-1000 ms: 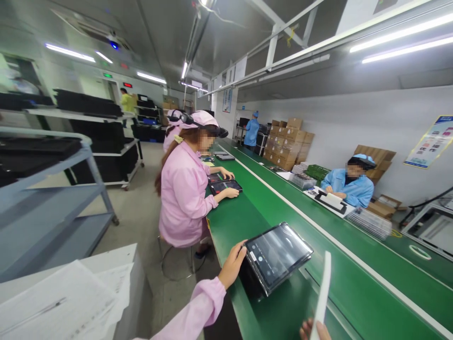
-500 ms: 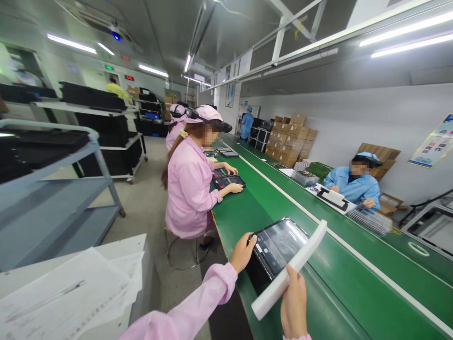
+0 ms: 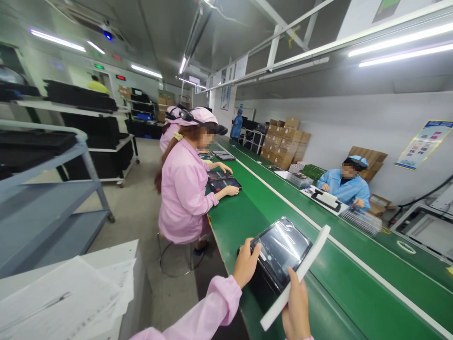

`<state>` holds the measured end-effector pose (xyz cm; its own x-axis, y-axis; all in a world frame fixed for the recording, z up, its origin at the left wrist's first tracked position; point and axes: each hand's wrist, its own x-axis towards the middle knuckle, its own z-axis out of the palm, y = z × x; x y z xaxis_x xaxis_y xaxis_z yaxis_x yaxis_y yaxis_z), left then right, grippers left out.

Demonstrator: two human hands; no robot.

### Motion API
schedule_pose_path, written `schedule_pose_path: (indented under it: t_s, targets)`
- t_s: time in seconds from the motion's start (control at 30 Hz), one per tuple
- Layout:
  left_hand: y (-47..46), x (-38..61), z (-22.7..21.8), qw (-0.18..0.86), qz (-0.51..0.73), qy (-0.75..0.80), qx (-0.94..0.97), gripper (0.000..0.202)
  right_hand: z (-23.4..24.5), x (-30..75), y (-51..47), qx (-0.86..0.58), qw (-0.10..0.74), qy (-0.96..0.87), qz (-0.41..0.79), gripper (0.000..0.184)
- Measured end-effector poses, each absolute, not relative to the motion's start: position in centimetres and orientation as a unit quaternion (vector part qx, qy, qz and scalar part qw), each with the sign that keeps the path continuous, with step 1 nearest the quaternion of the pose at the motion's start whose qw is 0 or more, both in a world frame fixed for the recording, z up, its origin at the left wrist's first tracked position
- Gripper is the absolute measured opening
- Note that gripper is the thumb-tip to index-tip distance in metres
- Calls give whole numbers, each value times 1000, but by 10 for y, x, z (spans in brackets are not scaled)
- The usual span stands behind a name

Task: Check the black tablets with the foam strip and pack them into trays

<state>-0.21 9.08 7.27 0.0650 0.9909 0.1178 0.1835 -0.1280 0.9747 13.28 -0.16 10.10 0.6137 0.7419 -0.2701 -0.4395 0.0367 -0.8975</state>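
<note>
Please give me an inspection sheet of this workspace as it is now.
Surface: green conveyor belt.
Job's things: tablet, screen up, tilted; white foam sheet held across its right edge.
Clutter: loose papers on the white table at left.
Hands: left hand grips the tablet's left edge; right hand holds the foam sheet's lower end.
Cables: black cable by the right wall.
Surroundings: co-worker in pink, co-worker in blue, cardboard boxes, tray carts.

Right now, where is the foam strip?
Head view, bottom centre: the right hand holds the foam strip slanted at the right edge of the tablet, over the belt; the left hand grips that tablet.
</note>
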Motion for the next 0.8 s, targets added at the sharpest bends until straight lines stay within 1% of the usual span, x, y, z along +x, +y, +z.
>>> schedule_pose_path:
  t_s: [0.07, 0.13, 0.23, 0.33, 0.43, 0.63, 0.7, 0.8]
  targets:
    - [92, -5, 73, 410, 436, 509, 618, 48, 101, 137, -3, -563, 702, -149, 409, 62]
    - [94, -11, 74, 362, 389, 528, 662, 48, 98, 141, -3, -569, 697, -163, 405, 63]
    - [97, -21, 80, 276, 323, 549, 720, 49, 88, 144, -1, -573, 692, -176, 403, 72]
    - [98, -25, 90, 234, 286, 541, 755, 50, 78, 147, 1, -573, 693, -182, 398, 81]
    - [98, -24, 97, 244, 272, 531, 765, 47, 72, 148, 2, -567, 699, -182, 396, 82]
    - [89, -13, 97, 286, 279, 570, 718, 38, 71, 153, -2, -534, 709, -162, 430, 79]
    - [77, -8, 95, 311, 309, 570, 695, 38, 69, 162, -6, -530, 703, -162, 446, 80]
    - [50, -1, 92, 386, 392, 545, 632, 43, 62, 182, -24, -553, 679, -173, 451, 82]
